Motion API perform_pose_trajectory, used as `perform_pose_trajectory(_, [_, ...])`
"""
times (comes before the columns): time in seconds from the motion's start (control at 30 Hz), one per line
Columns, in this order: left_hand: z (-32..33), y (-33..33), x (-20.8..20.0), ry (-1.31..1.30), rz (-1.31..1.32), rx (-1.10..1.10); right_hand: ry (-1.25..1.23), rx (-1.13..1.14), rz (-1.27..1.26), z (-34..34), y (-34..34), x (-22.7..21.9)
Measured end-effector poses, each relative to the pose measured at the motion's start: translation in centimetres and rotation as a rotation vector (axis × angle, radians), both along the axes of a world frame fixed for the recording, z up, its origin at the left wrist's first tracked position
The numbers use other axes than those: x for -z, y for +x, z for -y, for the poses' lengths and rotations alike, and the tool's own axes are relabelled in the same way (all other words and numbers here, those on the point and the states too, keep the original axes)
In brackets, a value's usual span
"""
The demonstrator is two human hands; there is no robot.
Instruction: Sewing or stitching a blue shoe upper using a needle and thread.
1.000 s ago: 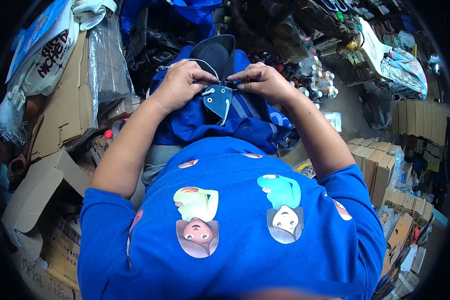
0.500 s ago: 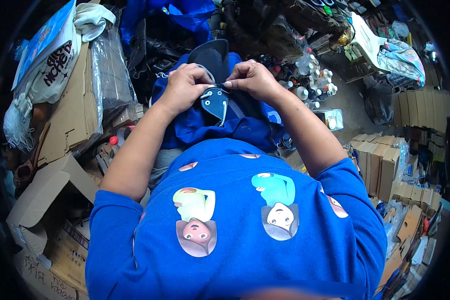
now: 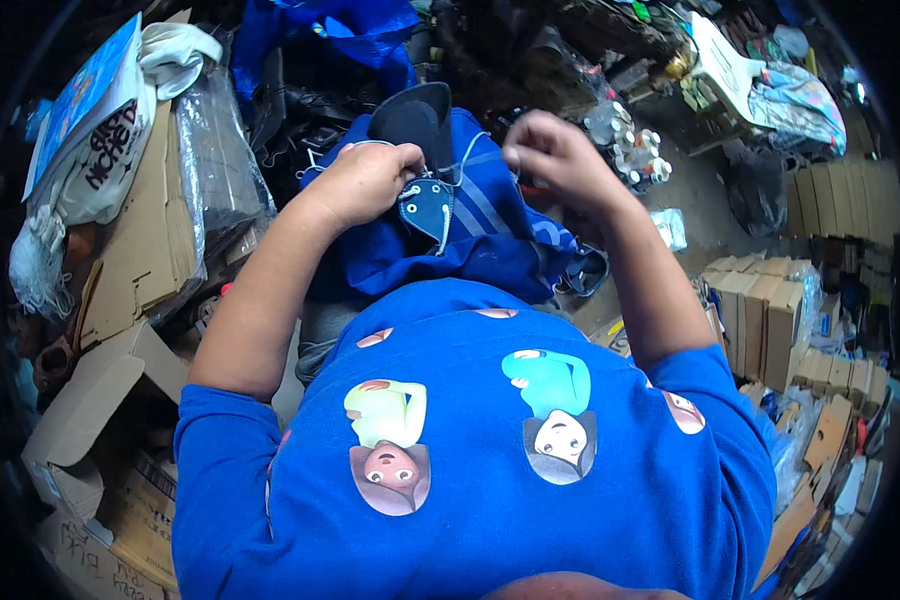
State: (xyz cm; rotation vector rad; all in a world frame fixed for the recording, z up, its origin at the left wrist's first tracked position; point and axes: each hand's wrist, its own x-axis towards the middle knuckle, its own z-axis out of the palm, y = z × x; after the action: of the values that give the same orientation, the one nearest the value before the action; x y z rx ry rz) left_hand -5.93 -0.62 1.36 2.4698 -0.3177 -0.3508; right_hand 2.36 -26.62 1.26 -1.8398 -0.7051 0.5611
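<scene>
A dark blue shoe upper (image 3: 428, 208) with metal eyelets and pale lacing lies over the blue cloth on my lap. Its dark, rounded part (image 3: 410, 125) points away from me. My left hand (image 3: 368, 182) is closed on the shoe beside the eyelets, thumb and fingers pinched together. Off to the right, my right hand (image 3: 552, 160) is raised with curled fingers; whatever is in them cannot be made out. A pale lace (image 3: 470, 152) loops up from the shoe between my hands, and more cord shows left of my left hand.
Blue striped cloth (image 3: 485, 200) covers my lap. White-capped bottles (image 3: 635, 155) stand at the right, near a white chair (image 3: 722, 62) with cloth on it. Cardboard stacks (image 3: 755, 315) rise on the right. Flattened cardboard (image 3: 145, 225) and an opened box (image 3: 95, 410) crowd the left.
My right hand has moved away from the shoe to the right, and a lace loop now stands out there. My left hand keeps its hold, its wrist turned slightly.
</scene>
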Motion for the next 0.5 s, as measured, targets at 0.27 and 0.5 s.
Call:
perform_pose_trajectory(0.27, [-0.8, 0.7, 1.0, -0.015, 0.006, 0.05, -0.391, -0.25, 0.831, -3.6, 1.3, -2.3])
perform_pose_trajectory(0.5, [-1.3, 0.2, 0.8, 0.051, 0.127, 0.1, -0.655, -0.518, 0.941, -6.7, -0.3, -1.5])
